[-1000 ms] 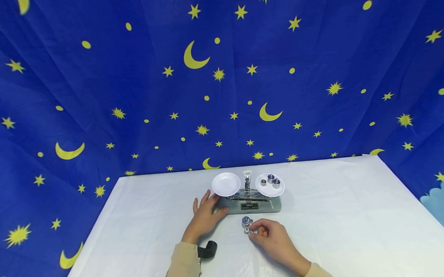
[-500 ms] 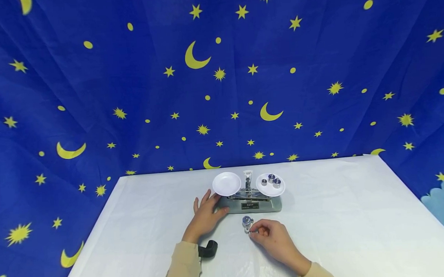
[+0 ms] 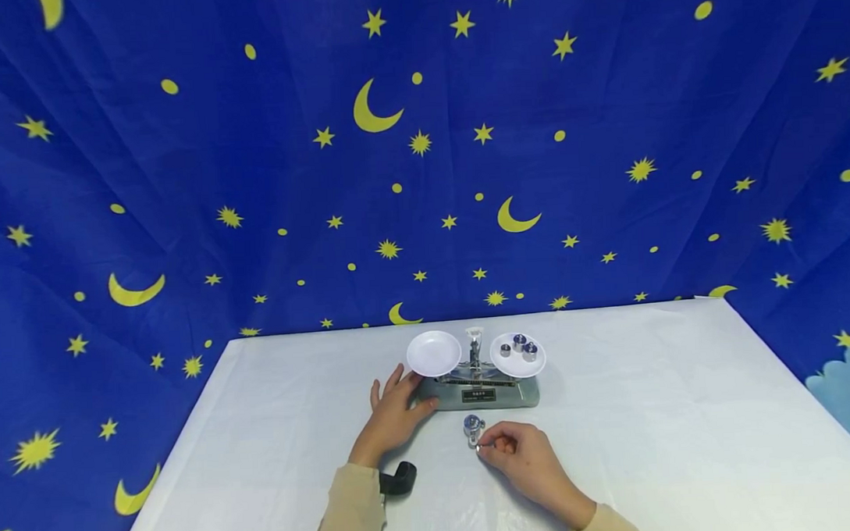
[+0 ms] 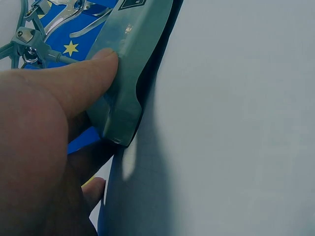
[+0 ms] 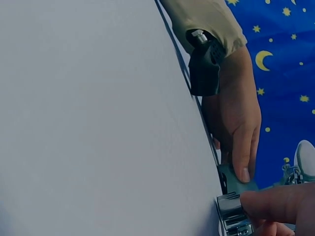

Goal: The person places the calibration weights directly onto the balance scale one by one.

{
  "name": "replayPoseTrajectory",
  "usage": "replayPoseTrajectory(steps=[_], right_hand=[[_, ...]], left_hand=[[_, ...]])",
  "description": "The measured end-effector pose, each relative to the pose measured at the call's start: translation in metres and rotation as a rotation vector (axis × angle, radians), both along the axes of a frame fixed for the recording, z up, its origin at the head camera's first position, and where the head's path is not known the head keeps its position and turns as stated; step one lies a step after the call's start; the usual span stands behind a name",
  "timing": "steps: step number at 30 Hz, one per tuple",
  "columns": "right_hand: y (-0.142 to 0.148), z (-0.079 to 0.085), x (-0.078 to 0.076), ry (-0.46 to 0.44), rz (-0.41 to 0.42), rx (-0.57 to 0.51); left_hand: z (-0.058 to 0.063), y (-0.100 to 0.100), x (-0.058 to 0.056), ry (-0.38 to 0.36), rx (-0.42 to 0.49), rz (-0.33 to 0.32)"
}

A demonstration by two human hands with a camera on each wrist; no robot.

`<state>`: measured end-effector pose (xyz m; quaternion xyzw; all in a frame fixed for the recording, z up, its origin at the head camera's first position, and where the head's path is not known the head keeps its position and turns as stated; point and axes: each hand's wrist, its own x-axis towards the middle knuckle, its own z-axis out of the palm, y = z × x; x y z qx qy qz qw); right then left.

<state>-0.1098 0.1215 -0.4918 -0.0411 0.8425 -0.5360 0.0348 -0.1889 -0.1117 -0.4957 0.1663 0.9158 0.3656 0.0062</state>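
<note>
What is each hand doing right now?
Left hand: gripping the grey-green metal balance base.
Right hand: pinching a tiny, shiny silver metal weight.

Blue backdrop [image 3: 457, 167] with yellow moons [image 3: 367, 121] and stars [image 3: 373, 23], white pans [image 3: 433, 353], grey-green base [image 3: 445, 396], silver weights [image 3: 472, 425]

My head view looks down and forward from above; both wrist views sit close, the right facing the left hand [image 3: 391, 419], sharing the balance [image 3: 478, 396]: left's upper left, right's lower right.

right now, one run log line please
left hand: touching balance base | right hand: curled at loose weights | right pan: three weights
</note>
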Motion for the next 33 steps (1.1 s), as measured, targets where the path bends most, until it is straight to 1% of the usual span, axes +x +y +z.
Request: replayPoseTrajectory(steps=[9, 15, 22, 33], right_hand=[[0.0, 0.001, 0.0, -0.007, -0.004, -0.005], [0.0, 0.002, 0.0, -0.015, -0.002, -0.025], [0.0, 0.006, 0.0, -0.02, 0.004, -0.031], [0.001, 0.012, 0.0, 0.009, 0.002, -0.05]], left_hand=[[0.0, 0.0, 0.001, -0.008, 0.002, 0.002], [-0.001, 0.0, 0.0, -0.001, -0.005, 0.002], [-0.001, -0.001, 0.001, 0.007, 0.007, -0.005], [-0.002, -0.002, 0.0, 0.006, 0.004, -0.008]])
